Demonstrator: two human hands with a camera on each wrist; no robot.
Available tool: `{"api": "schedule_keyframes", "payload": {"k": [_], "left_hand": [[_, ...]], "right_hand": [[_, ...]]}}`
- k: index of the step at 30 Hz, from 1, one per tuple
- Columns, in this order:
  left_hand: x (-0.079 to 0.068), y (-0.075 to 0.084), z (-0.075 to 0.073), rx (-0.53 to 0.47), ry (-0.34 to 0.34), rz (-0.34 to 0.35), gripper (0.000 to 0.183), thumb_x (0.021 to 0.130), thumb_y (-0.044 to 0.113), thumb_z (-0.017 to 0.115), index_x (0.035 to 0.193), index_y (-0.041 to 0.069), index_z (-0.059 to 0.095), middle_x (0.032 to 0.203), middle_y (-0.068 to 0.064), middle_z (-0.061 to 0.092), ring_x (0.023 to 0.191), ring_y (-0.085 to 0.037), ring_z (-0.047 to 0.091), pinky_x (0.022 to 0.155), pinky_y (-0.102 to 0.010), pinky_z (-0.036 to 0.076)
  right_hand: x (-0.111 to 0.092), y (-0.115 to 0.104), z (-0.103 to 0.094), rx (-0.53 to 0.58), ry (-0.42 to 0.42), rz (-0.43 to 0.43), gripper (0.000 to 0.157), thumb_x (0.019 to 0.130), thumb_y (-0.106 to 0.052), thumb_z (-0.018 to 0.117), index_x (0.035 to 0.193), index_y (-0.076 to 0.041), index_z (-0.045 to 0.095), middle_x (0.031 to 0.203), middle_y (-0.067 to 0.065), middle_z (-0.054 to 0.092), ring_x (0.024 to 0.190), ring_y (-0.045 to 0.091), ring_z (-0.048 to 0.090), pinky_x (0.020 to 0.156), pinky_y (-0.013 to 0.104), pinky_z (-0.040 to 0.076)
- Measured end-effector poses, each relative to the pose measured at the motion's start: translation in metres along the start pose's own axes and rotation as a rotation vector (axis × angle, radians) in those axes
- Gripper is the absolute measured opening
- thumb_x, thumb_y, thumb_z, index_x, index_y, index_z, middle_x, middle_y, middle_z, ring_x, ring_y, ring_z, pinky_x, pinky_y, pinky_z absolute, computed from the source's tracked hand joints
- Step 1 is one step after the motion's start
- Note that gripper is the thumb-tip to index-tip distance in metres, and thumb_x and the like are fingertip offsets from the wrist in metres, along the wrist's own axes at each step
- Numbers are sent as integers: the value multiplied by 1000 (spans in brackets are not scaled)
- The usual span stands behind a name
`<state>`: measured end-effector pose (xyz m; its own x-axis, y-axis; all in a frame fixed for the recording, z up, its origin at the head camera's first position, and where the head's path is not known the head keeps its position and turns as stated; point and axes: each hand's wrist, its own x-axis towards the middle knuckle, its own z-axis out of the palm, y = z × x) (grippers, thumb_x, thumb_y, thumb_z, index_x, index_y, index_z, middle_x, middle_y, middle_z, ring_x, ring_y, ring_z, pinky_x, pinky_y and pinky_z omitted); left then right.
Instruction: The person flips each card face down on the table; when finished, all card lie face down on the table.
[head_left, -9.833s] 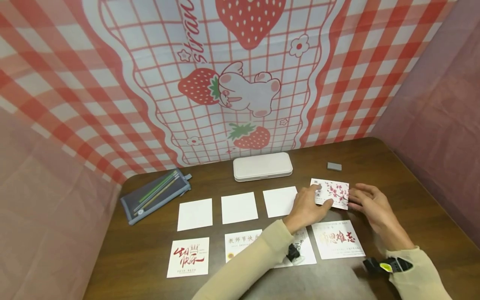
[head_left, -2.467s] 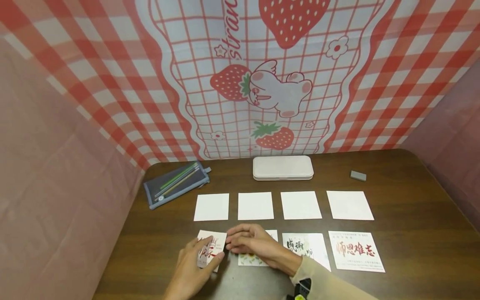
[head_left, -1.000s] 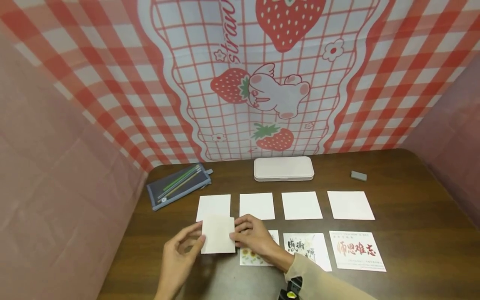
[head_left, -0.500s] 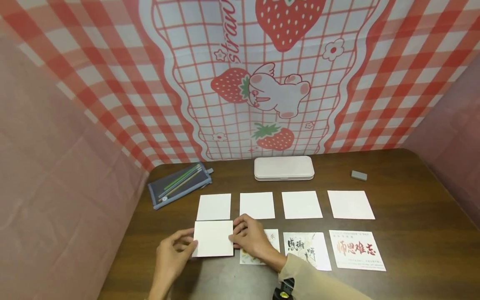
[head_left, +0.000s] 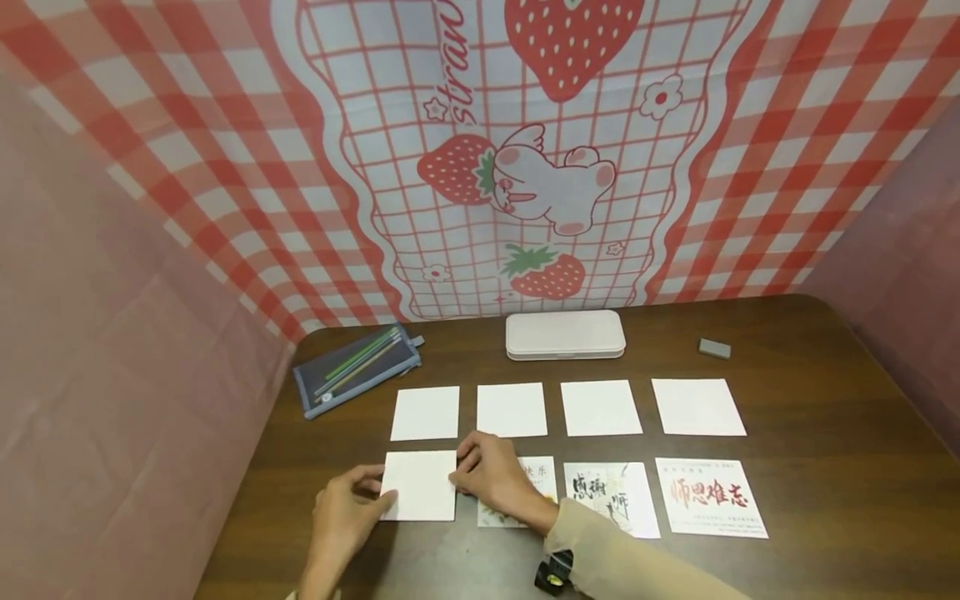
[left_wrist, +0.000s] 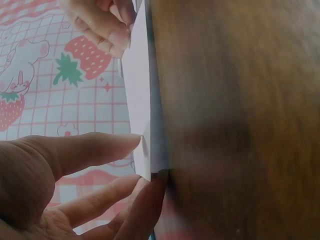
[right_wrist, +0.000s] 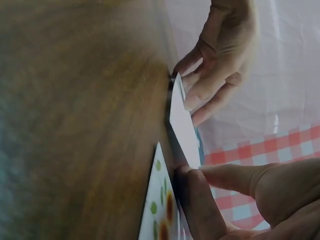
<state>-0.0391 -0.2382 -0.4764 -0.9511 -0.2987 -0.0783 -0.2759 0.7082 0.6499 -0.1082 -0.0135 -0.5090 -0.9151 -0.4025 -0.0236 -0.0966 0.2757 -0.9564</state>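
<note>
A card [head_left: 418,486], blank white side up, is pinched at its left edge by my left hand [head_left: 343,512] and at its right edge by my right hand [head_left: 498,479]. In the left wrist view my left thumb lies on the face of the card [left_wrist: 137,95], with fingers beneath its edge. The right wrist view has the card [right_wrist: 182,122] tilted close over the table, a dark gap under it. Partly behind my right hand lies a sunflower card [head_left: 538,500]. Farther right are a card with black calligraphy [head_left: 611,498] and one with red calligraphy [head_left: 711,497].
Behind is a row of blank white cards, from the leftmost card [head_left: 425,413] to the rightmost card [head_left: 699,407]. A mesh pencil pouch [head_left: 358,371], a white case [head_left: 565,335] and a small grey block [head_left: 714,347] lie toward the back of the wooden table [head_left: 810,400].
The red-lettered card at front left was flipped from printed side to blank side up. Since half a second ago, both hands have brought it slightly nearer the front. Earlier, a blossom card at back right showed its print.
</note>
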Motion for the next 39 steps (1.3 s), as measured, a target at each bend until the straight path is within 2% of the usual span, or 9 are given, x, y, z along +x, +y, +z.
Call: {"api": "schedule_keyframes", "payload": {"k": [4, 10, 18, 27, 31, 35, 39], "left_hand": [[0, -1, -1, 42, 8, -2, 41, 75, 21, 92, 113, 10, 79, 88, -4, 79, 71, -13, 74, 73, -41, 54], [1, -1, -1, 78, 4, -8, 44, 73, 21, 93, 113, 10, 78, 92, -4, 79, 71, -11, 72, 73, -44, 53], [2, 2, 3, 95, -31, -9, 46, 73, 20, 93, 115, 10, 77, 93, -2, 76, 71, -8, 68, 73, -41, 51], [4, 3, 5, 106, -39, 7, 46, 72, 17, 93, 115, 10, 77, 93, -2, 75, 72, -11, 70, 72, -41, 50], [6, 3, 5, 122, -40, 35, 46, 72, 17, 92, 115, 10, 76, 92, -2, 74, 73, -11, 70, 71, -41, 50], [5, 5, 5, 138, -30, 61, 46, 72, 18, 92, 115, 10, 76, 92, -1, 74, 73, -12, 69, 71, -43, 51], [4, 9, 6, 139, -18, 66, 45, 75, 21, 92, 115, 9, 76, 92, -2, 73, 75, -13, 67, 69, -42, 51]], "right_hand": [[2, -4, -2, 13, -43, 39, 23, 86, -7, 81, 100, 5, 68, 77, 11, 78, 64, 14, 74, 58, 18, 56], [3, -5, -3, 77, -66, 82, 25, 84, -6, 81, 102, 8, 70, 80, 14, 79, 67, 20, 78, 60, 20, 60], [9, -2, 0, 34, -23, 17, 16, 83, -1, 81, 91, 6, 69, 72, 14, 77, 60, 23, 76, 53, 19, 57], [13, -1, -4, 25, -50, 73, 18, 81, -1, 83, 85, 4, 67, 64, 10, 75, 55, 21, 75, 47, 19, 53], [13, -3, -10, 35, -67, 81, 16, 83, -4, 83, 86, 2, 68, 66, 11, 75, 57, 23, 76, 48, 21, 56], [10, -5, -18, 55, -91, 53, 12, 88, -6, 79, 89, 0, 69, 73, 14, 77, 60, 26, 76, 51, 26, 60], [4, -6, -29, 36, -112, 20, 9, 92, -9, 75, 96, -1, 71, 80, 13, 78, 62, 24, 74, 53, 25, 60]]}}
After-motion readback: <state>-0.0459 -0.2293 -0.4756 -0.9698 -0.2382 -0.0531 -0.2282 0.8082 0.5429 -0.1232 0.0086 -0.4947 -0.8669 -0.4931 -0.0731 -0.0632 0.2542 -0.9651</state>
